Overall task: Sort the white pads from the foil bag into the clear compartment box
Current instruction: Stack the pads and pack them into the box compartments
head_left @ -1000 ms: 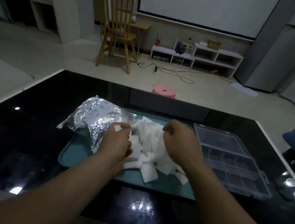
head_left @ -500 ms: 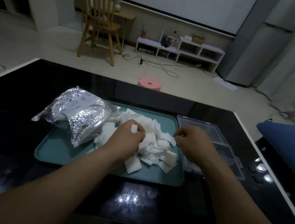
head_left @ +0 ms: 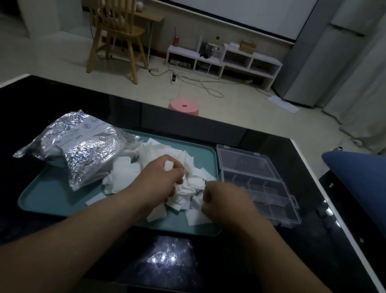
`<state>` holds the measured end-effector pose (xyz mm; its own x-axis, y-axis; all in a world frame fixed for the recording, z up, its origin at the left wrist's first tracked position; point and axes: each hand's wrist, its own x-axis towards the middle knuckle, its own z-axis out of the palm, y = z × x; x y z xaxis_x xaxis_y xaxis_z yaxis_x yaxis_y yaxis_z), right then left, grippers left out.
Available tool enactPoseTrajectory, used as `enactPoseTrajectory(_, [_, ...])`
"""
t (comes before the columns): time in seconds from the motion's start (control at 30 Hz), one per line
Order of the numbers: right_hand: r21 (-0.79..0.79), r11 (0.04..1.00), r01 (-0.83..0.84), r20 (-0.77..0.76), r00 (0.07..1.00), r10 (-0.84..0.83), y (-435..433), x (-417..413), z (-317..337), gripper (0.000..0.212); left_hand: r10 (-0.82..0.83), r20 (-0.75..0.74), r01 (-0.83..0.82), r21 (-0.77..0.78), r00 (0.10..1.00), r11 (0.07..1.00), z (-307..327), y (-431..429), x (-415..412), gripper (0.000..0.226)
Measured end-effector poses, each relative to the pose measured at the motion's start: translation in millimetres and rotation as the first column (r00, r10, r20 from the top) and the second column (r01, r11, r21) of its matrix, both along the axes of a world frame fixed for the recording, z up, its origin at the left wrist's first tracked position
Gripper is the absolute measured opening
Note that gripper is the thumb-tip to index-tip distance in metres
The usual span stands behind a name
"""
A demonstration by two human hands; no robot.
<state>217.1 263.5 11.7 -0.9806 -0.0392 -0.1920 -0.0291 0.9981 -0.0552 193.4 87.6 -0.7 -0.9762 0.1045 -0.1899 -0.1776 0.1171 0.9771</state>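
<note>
My left hand (head_left: 161, 181) grips a soft white pad (head_left: 168, 165) over a loose heap of square white pads (head_left: 125, 175) on a smooth teal tray (head_left: 51, 200). My right hand (head_left: 224, 199) curls at the heap's right edge, hiding whether it holds anything. A crinkled foil bag (head_left: 78, 151) lies left. The clear compartment box (head_left: 260, 181) sits open just right of the tray, on a glossy black table (head_left: 18, 236).

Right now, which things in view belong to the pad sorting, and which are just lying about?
Job: white pads, heaped on the teal tray; foil bag; clear compartment box; left hand, gripping pads; right hand, at the heap's edge.
Lying about: wooden chair; pink stool; white shelf unit; blue cushion.
</note>
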Motion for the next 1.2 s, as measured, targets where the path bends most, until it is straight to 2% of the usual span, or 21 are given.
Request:
enactPoseTrajectory(0.1, [-0.206, 0.975, 0.090, 0.025, 0.996, -0.087, 13.7, 1.4, 11.2, 0.005, -0.004, 0.011, 0.004, 0.001, 1.000, 1.000, -2.9, 2.8, 0.6, 0.010])
enactPoseTrajectory(0.2, [-0.450, 0.875, 0.176, 0.077, 0.984, -0.158, 25.3, 4.3, 18.0, 0.005, -0.021, 0.017, 0.021, -0.003, 1.000, 1.000, -8.7, 10.5, 2.4, 0.007])
enactPoseTrajectory(0.27, [-0.629, 0.736, 0.251, 0.145, 0.968, -0.205, 29.1, 6.0, 19.0, 0.003, -0.034, 0.033, 0.034, 0.012, 0.999, 0.999, -12.9, 16.5, 5.4, 0.007])
enactPoseTrajectory(0.33, [-0.772, 0.556, 0.308, 0.226, 0.951, -0.212, 29.9, 6.7, 19.6, 0.003, -0.040, 0.062, 0.035, 0.081, 0.997, 0.996, -14.4, 22.0, 9.3, 0.009])
enactPoseTrajectory(0.43, [-0.875, 0.325, 0.359, 0.317, 0.932, -0.174, 27.8, 5.1, 22.0, 0.008, -0.029, 0.129, 0.004, 0.187, 0.991, 0.982, -14.1, 25.5, 12.8, 0.014])
enactPoseTrajectory(0.5, [-0.891, 0.242, 0.384, 0.355, 0.922, -0.157, 25.1, 3.6, 25.0, 0.008, -0.038, 0.192, -0.024, 0.307, 0.981, 0.951, -13.4, 26.3, 14.4, 0.017])
enactPoseTrajectory(0.57, [-0.894, 0.212, 0.396, 0.365, 0.915, -0.171, 21.6, 3.5, 25.7, 0.007, -0.063, 0.264, -0.057, 0.423, 0.963, 0.905, -11.3, 26.2, 16.9, 0.025])
enactPoseTrajectory(0.6, [-0.893, 0.232, 0.387, 0.350, 0.918, -0.185, 18.8, 4.0, 25.2, 0.006, -0.084, 0.278, -0.056, 0.461, 0.957, 0.885, -9.7, 25.8, 18.3, 0.029])
enactPoseTrajectory(0.67, [-0.874, 0.342, 0.343, 0.289, 0.936, -0.201, 11.3, 6.1, 23.5, 0.013, -0.129, 0.259, -0.019, 0.500, 0.957, 0.866, -6.6, 26.1, 19.5, 0.035])
enactPoseTrajectory(0.7, [-0.861, 0.396, 0.319, 0.260, 0.945, -0.197, 7.3, 7.5, 23.1, 0.018, -0.137, 0.236, 0.000, 0.501, 0.962, 0.865, -5.3, 26.5, 19.5, 0.035])
enactPoseTrajectory(0.77, [-0.853, 0.431, 0.294, 0.225, 0.953, -0.204, 1.1, 8.7, 21.5, 0.026, -0.114, 0.193, 0.009, 0.477, 0.975, 0.879, -4.2, 26.7, 18.2, 0.028])
enactPoseTrajectory(0.9, [-0.835, 0.471, 0.284, 0.180, 0.950, -0.255, -1.5, 7.9, 18.9, 0.012, -0.084, 0.164, 0.005, 0.432, 0.983, 0.902, -3.8, 24.8, 17.2, 0.025])
enactPoseTrajectory(0.93, [-0.845, 0.439, 0.305, 0.205, 0.943, -0.262, -1.2, 7.0, 17.1, 0.016, -0.091, 0.163, 0.010, 0.439, 0.982, 0.898, -3.1, 24.1, 17.5, 0.025])
enactPoseTrajectory(1.03, [-0.878, 0.257, 0.403, 0.347, 0.907, -0.239, 1.4, 3.7, 13.2, 0.027, -0.101, 0.159, 0.012, 0.481, 0.982, 0.877, 0.1, 22.7, 17.9, 0.027])
enactPoseTrajectory(1.1, [-0.890, 0.172, 0.421, 0.391, 0.902, -0.184, 2.5, 2.9, 13.8, 0.020, -0.101, 0.165, 0.001, 0.518, 0.981, 0.856, 4.1, 21.3, 17.2, 0.030])
enactPoseTrajectory(1.2, [-0.911, 0.030, 0.410, 0.402, 0.903, -0.149, 3.8, 3.7, 17.1, 0.010, -0.107, 0.254, -0.076, 0.616, 0.961, 0.784, 10.2, 17.5, 16.1, 0.034])
